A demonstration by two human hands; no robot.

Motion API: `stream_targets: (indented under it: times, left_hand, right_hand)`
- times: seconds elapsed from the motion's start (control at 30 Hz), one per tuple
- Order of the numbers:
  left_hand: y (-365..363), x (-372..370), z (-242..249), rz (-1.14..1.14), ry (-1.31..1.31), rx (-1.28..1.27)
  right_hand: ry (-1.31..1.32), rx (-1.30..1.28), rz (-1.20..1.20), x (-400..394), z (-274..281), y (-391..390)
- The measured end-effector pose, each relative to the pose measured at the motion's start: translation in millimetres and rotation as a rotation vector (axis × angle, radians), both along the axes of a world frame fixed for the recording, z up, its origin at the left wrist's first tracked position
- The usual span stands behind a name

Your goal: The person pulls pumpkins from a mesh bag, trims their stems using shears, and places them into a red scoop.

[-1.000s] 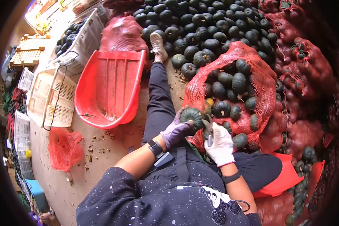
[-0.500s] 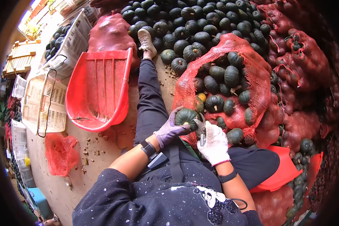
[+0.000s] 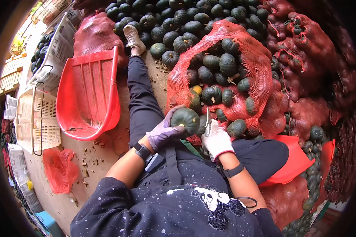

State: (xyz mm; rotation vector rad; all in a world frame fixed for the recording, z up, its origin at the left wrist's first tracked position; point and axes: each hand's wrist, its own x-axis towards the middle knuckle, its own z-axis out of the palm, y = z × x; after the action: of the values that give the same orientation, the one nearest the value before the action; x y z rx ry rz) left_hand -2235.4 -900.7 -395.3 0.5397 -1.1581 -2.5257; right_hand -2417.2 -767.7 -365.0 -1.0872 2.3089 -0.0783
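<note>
My left hand (image 3: 162, 132), in a purple-grey glove, is closed round a dark green pumpkin (image 3: 185, 121), its pale stem end turned down toward me. Just to the right, my right hand (image 3: 217, 141) in a white knit glove grips a pair of pruning shears (image 3: 208, 123). Their metal tips point up and away, a short gap from the pumpkin. Beyond both hands lies an open red mesh sack (image 3: 258, 85) with several green pumpkins (image 3: 211, 95) inside, one of them partly yellow.
A large heap of pumpkins (image 3: 170, 23) spreads behind the sack. Filled red mesh sacks (image 3: 312, 59) are stacked on the right. To the left are a red plastic scoop (image 3: 91, 93), white crates (image 3: 47, 118) and a crumpled mesh bag (image 3: 60, 169) on the floor.
The pumpkin in my left hand has been turned, so its stem end now faces down toward me. The shears have moved away from it and point upward. The whole view has shifted slightly.
</note>
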Motion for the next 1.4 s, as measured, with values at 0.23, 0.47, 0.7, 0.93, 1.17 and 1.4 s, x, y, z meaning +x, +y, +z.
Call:
stream_targets:
  times: [0.23, 0.47, 0.7, 0.93, 1.17, 1.4]
  left_hand:
    - [-6, 4, -8, 0.13, -0.035, 0.06]
    - [-6, 5, -2, -0.035, -0.007, -0.086]
    - [-8, 2, 2, 0.017, 0.151, 0.496]
    - [-11, -8, -28, 0.169, 0.056, 0.296]
    - [-13, -13, -12, -0.093, -0.144, 0.329]
    - [-16, -19, -25, -0.082, -0.291, 0.248]
  right_hand:
    - [0.126, -0.545, 0.34, 13, 25, 3]
    - [-0.058, -0.1, 0.099, 5, 0, -1]
    - [-0.017, -0.494, 0.057, -6, -3, 9]
    - [0.19, -0.455, 0.423, 9, 17, 9]
    - [0.203, -0.268, 0.597, 1, 31, 2]
    - [-0.022, -0.282, 0.445, 18, 24, 29]
